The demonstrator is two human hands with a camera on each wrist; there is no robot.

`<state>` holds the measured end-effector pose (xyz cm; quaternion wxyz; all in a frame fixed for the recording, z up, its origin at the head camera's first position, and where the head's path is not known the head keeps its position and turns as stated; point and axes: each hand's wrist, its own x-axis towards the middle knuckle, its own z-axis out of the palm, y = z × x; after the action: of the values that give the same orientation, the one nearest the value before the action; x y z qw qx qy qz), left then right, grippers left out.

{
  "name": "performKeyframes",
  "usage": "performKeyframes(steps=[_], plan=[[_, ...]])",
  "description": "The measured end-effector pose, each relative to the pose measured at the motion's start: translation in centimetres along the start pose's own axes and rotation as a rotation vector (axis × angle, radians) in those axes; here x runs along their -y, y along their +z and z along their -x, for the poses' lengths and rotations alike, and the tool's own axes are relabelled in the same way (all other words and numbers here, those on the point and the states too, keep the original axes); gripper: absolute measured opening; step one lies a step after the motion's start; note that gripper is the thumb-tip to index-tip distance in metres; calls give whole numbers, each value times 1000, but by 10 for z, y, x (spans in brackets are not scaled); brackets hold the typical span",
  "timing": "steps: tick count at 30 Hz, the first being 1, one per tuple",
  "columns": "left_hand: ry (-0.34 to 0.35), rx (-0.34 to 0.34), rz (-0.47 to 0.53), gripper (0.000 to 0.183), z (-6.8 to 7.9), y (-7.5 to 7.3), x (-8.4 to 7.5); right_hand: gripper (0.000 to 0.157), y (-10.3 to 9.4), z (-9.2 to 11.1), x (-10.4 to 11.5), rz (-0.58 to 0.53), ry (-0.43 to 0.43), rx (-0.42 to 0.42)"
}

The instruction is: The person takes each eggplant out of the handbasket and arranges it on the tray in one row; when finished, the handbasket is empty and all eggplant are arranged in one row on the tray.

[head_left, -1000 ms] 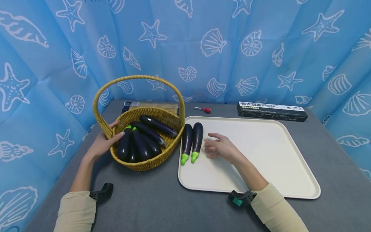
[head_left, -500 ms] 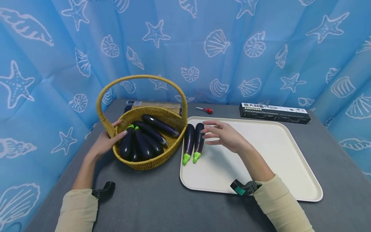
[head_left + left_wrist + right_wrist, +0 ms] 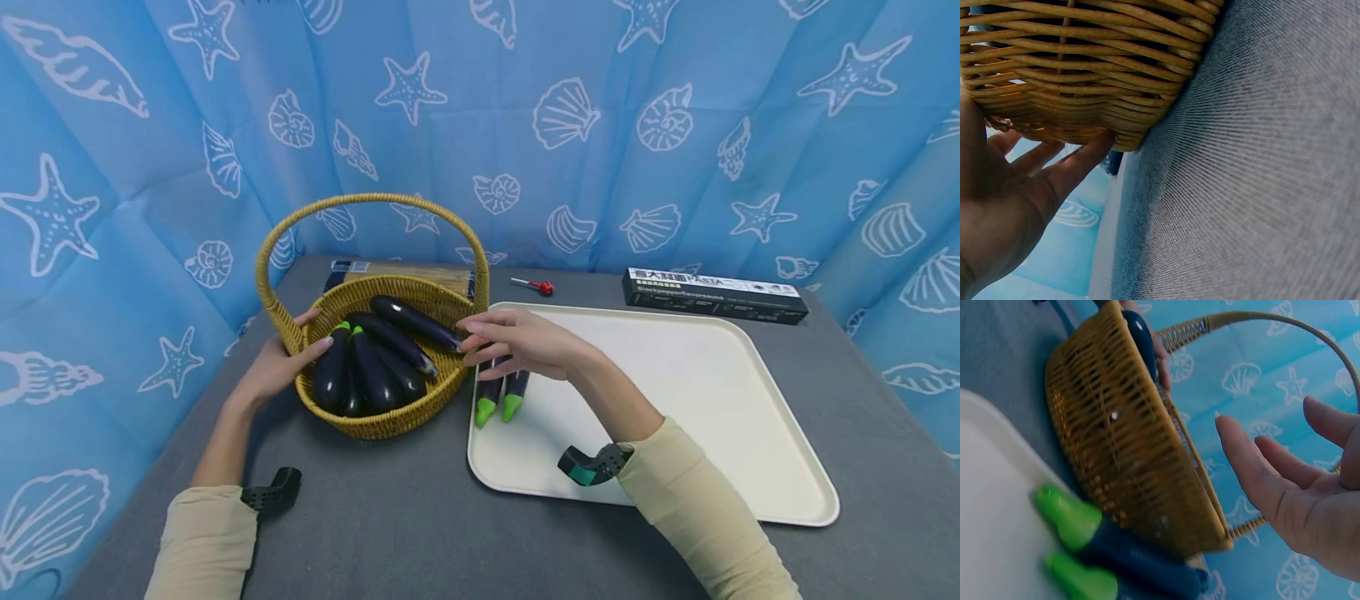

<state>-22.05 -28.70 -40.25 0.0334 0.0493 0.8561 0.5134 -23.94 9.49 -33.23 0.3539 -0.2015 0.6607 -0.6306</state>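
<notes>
While left hand (image 3: 273,371) grips basket (image 3: 382,429) by its left rim, thumb over the edge, right hand (image 3: 525,343) hangs w/ fingers spread, nr basket's right rim & over far left part of tray (image 3: 675,400). Eggplants (image 3: 371,379) lie in basket; 2 more eggplants (image 3: 488,392) lie side by side on tray, green ends near, partly hidden by right hand. Far side, left to right: flat pack (image 3: 442,277) behind basket, lollipop (image 3: 546,288), black box (image 3: 712,300).

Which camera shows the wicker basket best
The head view: it shows the basket nearly whole, handle included, eggplants inside. The left wrist view shows only woven wall close up; the right wrist view, one side and part of the handle.
</notes>
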Motion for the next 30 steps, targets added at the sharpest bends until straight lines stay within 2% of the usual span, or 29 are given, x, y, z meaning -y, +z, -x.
performKeyframes(steps=[8, 14, 22, 30], plan=[[-4, 1, 5, 78, -1, 1, 1, 42, 21, -29, 7, -62, 66, 3], [-6, 0, 0, 77, -1, 0, 1, 41, 35, -49, 8, -45, 95, 10], [0, -3, -5, 77, -1, -1, 3, 43, 52, -76, 7, -23, 194, -13], [-3, -10, 0, 78, -4, -1, 3, 45, 64, -92, -1, -23, 234, 5]])
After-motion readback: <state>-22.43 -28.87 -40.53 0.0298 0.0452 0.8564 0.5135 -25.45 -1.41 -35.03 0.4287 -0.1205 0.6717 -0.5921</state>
